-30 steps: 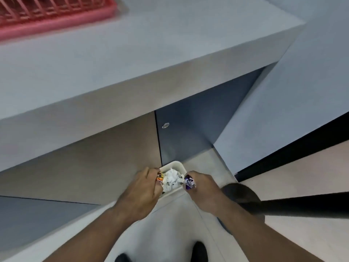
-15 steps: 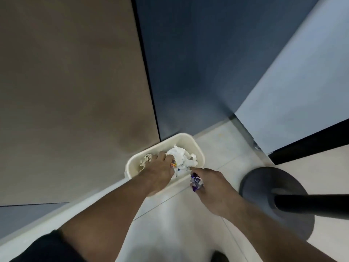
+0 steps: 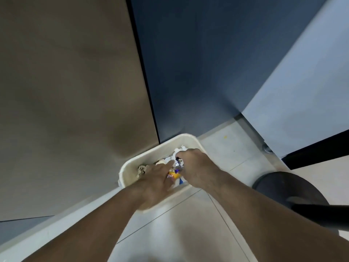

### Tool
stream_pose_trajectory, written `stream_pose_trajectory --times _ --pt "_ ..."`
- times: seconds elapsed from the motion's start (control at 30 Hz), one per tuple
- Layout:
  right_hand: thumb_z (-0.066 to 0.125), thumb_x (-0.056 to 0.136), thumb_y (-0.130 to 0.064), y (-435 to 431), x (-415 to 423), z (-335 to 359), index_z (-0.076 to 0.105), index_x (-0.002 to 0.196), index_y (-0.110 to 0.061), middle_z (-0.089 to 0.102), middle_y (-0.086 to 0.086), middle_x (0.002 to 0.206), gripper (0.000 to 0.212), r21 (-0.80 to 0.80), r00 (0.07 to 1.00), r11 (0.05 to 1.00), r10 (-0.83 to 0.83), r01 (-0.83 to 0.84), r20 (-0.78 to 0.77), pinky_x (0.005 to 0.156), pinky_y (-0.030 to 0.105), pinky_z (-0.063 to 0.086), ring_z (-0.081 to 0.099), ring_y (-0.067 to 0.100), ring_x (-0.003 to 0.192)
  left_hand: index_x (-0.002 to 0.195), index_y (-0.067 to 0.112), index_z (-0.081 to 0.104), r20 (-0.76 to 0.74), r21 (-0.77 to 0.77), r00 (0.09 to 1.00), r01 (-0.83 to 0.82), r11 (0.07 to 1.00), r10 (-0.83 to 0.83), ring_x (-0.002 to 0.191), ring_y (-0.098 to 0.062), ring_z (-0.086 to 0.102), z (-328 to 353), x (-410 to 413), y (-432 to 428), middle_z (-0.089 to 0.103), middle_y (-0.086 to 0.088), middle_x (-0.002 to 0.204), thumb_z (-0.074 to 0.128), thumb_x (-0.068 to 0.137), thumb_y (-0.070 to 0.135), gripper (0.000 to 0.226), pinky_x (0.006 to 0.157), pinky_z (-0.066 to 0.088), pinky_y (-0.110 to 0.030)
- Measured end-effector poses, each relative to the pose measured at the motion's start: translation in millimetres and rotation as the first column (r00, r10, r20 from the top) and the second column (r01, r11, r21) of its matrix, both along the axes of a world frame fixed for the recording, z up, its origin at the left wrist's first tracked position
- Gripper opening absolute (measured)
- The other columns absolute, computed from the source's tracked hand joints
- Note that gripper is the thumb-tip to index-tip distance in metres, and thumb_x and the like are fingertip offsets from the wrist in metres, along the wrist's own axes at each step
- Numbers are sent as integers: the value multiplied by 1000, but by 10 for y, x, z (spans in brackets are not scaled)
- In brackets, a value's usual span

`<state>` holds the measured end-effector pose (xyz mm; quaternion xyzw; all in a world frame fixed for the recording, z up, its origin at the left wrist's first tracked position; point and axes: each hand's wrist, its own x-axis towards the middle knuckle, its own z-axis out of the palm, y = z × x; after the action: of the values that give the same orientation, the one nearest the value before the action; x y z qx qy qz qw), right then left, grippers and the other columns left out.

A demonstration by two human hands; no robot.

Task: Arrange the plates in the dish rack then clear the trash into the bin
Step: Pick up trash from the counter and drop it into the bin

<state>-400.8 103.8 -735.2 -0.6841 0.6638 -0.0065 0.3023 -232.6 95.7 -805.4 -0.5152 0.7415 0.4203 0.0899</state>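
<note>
Bin (image 3: 130, 165), cream, on the floor (image 3: 188, 233) against a cabinet (image 3: 75, 91) foot: the right hand (image 3: 196, 167) pinches a purple wrapper (image 3: 178, 162) above it, the left hand (image 3: 153, 178) covers an orange wrapper (image 3: 173, 174), fingers' grip impossible to tell; releasing low, well inside the rim, should keep trash off the floor.

A round black stand base (image 3: 279, 186) sits on pale floor tiles (image 3: 179, 233) near brown (image 3: 66, 91) and dark blue panels (image 3: 198, 63).

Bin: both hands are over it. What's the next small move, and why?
Probably loosen the right hand so its purple wrapper drops: that hand pinches the wrapper directly above the bin, over the crumpled paper inside, so it should land in.
</note>
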Motion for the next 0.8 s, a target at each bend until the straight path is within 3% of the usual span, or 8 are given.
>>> stream_pose_trajectory --times 0.07,0.2,0.3,0.37,0.47,0.67,0.8 --pt "64 82 -15 -119 80 -155 63 102 -18 61 6 98 20 -12 999 1000 -3 3 -32 73 32 51 62 28 94 145 33 30 -33 -169 999 28 985 -34 133 -16 33 193 173 86 39 6 145 33 90 47 56 112 26 -33" --pt "66 84 -25 -168 185 -322 47 130 -19 55 10 119 50 34 995 998 48 -45 -89 86 44 52 55 32 107 133 24 48 -68 -353 998 -14 936 -10 118 -9 47 527 427 171 53 9 131 50 95 32 39 96 32 -14" --pt "67 85 -41 -129 180 -222 29 145 -23 45 8 137 73 20 983 998 64 -61 -170 90 45 51 51 34 115 123 26 55 -72 -427 997 -54 903 26 110 -10 52 749 531 222 56 13 121 51 95 31 29 89 36 -16" --pt "67 83 -48 -93 143 -10 30 145 -25 46 4 139 75 22 987 998 61 -58 -151 92 43 49 52 32 117 116 30 57 -62 -448 997 -60 892 36 103 -12 54 928 564 232 57 14 114 43 93 41 29 85 44 -23" --pt "69 83 -44 -7 69 424 38 141 -25 52 1 135 68 18 992 999 50 -49 -113 93 41 50 53 26 116 114 31 57 -36 -465 999 -49 884 37 100 -12 55 1272 570 260 57 14 113 29 89 54 45 82 49 -30" --pt "60 91 -29 224 37 1513 57 126 -28 62 0 121 36 2 996 1000 14 -14 -84 85 33 50 58 23 106 120 30 54 21 -509 999 -18 861 33 107 -12 53 2290 550 403 54 16 120 17 86 58 57 83 48 -31" --pt "52 94 -29 449 158 2587 62 116 -26 63 -2 111 24 -78 1000 997 -6 5 -8 82 34 50 57 20 98 114 33 56 -21 -539 1000 -27 842 19 102 -10 55 3231 593 593 56 17 112 19 90 58 51 77 51 -32"
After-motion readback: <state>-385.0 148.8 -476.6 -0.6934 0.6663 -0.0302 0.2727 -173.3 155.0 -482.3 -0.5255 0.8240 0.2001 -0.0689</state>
